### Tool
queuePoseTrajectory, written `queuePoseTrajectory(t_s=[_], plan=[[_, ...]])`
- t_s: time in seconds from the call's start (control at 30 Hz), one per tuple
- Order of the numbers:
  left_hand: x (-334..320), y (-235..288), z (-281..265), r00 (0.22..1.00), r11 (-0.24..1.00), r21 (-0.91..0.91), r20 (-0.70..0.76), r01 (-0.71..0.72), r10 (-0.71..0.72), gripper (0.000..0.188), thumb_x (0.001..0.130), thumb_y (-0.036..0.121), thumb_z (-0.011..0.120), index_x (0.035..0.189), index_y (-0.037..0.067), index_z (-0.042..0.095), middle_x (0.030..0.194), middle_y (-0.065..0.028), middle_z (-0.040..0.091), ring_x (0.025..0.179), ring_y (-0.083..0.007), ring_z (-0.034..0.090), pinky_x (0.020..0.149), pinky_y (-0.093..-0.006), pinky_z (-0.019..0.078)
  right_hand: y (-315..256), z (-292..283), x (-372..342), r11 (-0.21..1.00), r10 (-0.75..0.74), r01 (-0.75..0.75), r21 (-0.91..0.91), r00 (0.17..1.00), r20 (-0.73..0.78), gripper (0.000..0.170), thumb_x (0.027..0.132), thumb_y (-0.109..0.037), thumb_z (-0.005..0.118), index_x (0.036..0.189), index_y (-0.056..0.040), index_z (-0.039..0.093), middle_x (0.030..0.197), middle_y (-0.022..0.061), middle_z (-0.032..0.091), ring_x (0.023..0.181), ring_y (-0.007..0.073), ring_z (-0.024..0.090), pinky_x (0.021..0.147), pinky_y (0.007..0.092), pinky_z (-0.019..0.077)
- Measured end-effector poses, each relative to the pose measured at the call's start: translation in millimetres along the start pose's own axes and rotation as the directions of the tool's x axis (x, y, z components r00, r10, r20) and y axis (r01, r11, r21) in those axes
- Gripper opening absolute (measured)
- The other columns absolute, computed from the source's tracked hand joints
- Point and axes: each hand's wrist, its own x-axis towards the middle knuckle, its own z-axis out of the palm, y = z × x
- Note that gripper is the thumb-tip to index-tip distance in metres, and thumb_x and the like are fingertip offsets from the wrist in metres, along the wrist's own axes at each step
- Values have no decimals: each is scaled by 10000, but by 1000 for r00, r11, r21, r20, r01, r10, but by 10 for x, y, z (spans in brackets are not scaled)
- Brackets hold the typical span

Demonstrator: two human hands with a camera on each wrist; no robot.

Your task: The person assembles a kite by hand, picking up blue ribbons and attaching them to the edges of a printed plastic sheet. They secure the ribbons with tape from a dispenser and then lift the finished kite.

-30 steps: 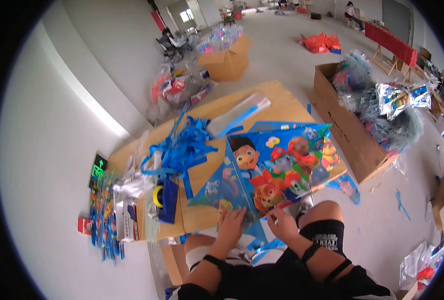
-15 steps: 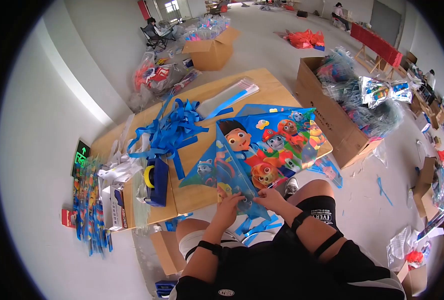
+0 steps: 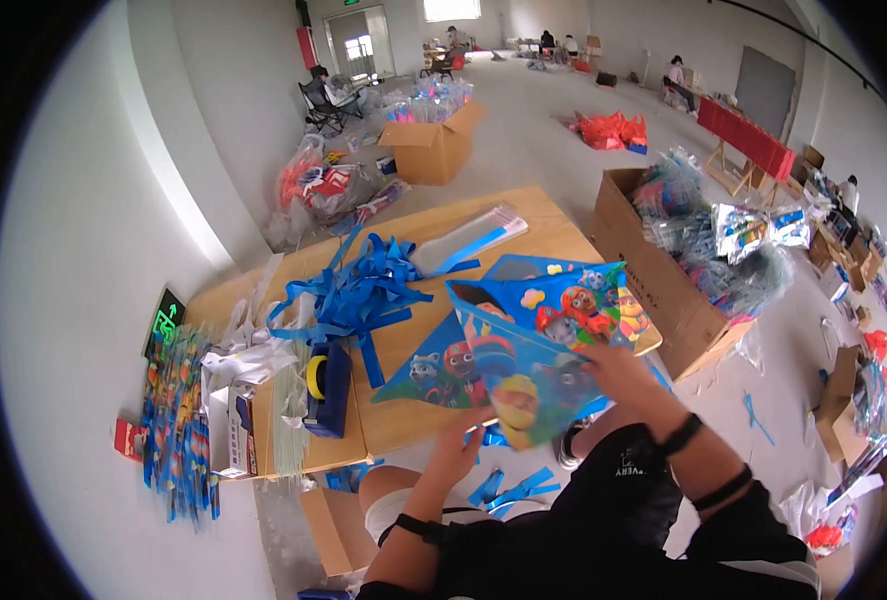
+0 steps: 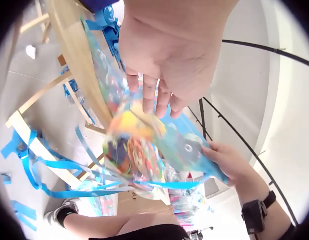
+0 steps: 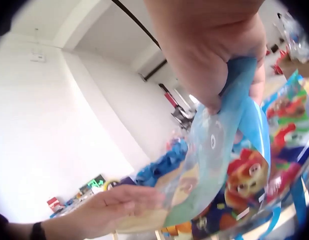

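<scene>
A blue plastic kite [image 3: 424, 370] printed with cartoon characters lies over the near right side of the table. Its near flap is lifted and folded across the print, blurred by motion. My right hand [image 3: 619, 375] pinches the edge of that flap between thumb and fingers, as the right wrist view shows. Beneath the flap's lower left edge is my left hand [image 3: 454, 445]. Its fingers [image 4: 149, 95] are nearly straight, with the fingertips at the film in the left wrist view. Blue ribbon strips [image 4: 69, 192] hang below the kite.
On the wooden table [image 3: 404, 425] are a heap of blue ribbon [image 3: 364, 290], clear plastic sleeves [image 3: 474, 235] and a blue tape dispenser [image 3: 329, 390]. Rolled printed bundles [image 3: 179, 420] lean at the left. A large carton [image 3: 664, 275] of packed goods stands at the right.
My right hand has moved up and to the right from beside the left, carrying the kite's flap over the print. My left hand's fingers have come off the top of the film.
</scene>
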Motion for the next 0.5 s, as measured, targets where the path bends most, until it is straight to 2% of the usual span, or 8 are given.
queuePoseTrajectory(t_s=[0.07,0.13,0.17,0.23,0.33,0.43,0.47,0.5], plan=[[59,-138,-124,992,998,40,-120,-41,46,305,960,-1,563,1251,50,637,1214,-126,685,1109,-312,649,959,-395,495,-315,-904,-158,998,7,-7,-68,1000,7,242,935,-232,639,1144,-123,693,945,185,707,903,389,681,757,493,545],[181,-321,-224,950,970,-212,-263,116,-171,339,940,73,669,1272,52,603,1197,-92,649,1083,-268,635,918,-376,509,-431,-1536,-313,984,-106,103,-145,994,-15,205,906,-156,671,1101,-106,707,909,156,716,873,367,688,725,476,546],[257,-266,-278,950,971,-213,-269,105,-161,339,940,73,669,1272,52,603,1197,-92,649,1083,-268,635,918,-376,509,-465,-1776,-398,977,-150,136,-162,985,-79,198,870,-115,691,1066,-97,714,893,144,719,861,355,692,721,466,543],[437,-88,-397,839,965,-167,-479,201,-257,614,856,151,790,1393,51,510,1264,-91,575,1150,-240,578,947,-372,490,-590,-2268,-531,932,-286,228,-280,941,-184,207,803,-53,720,1007,-86,723,879,117,729,838,330,694,723,438,535],[635,-86,-495,782,956,-216,-553,199,-288,861,757,196,871,1477,49,423,1356,-130,526,1257,-245,519,1002,-391,461,-609,-2802,-752,849,-443,263,-458,828,-345,198,761,-9,702,942,-85,725,876,75,738,810,296,682,738,398,515],[850,283,-752,735,1000,21,-678,15,4,945,710,194,891,1503,54,396,1352,-159,532,1323,-232,472,1051,-381,422,-654,-3277,-1004,778,-521,245,-578,766,-377,228,766,39,645,962,-62,704,907,70,736,805,290,671,728,400,504],[910,188,-835,734,1000,23,-679,8,10,945,710,194,891,1503,54,396,1352,-159,532,1323,-232,472,1051,-381,422,-633,-3412,-1109,773,-516,211,-598,758,-399,227,782,68,621,971,-37,689,942,89,738,816,285,676,735,395,514],[976,12,-952,844,991,-125,-536,-56,-20,909,711,175,886,1482,57,422,1362,-155,536,1330,-238,473,1064,-376,410,-489,-3488,-1212,805,-458,123,-580,751,-476,217,816,77,602,988,-25,686,957,101,735,826,280,681,748,380,519]])
